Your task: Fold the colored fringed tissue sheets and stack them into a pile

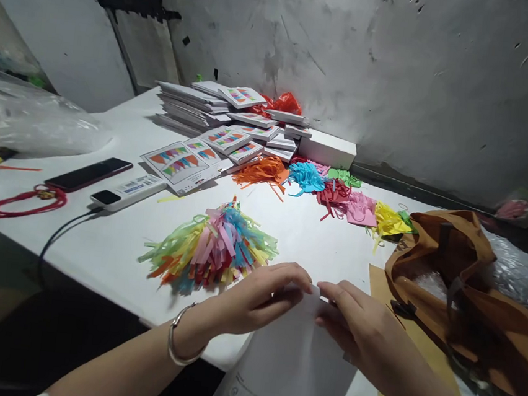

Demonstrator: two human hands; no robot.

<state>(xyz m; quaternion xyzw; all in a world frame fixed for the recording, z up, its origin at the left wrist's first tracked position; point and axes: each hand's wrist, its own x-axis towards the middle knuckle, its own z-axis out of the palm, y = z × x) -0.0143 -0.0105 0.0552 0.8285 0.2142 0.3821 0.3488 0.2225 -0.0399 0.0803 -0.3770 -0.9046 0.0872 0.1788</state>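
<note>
Both hands pinch the top edge of a white printed paper sheet (294,369) at the table's front edge. My left hand (268,295), with a bracelet on its wrist, has thumb and fingers closed at the sheet's top. My right hand (355,319) grips the same edge just to the right, its lower fingers partly behind the paper. Small print and a green mark show near the sheet's bottom. Beyond my left hand lies a fanned bunch of multicoloured paper tassels (217,246).
Bundles of coloured tassels (306,177) run along the wall side beside a white box (327,148). Stacked white packets (193,107) stand at the back. A phone (86,173) and a cabled white device (129,191) lie left. A brown bag (445,253) sits right.
</note>
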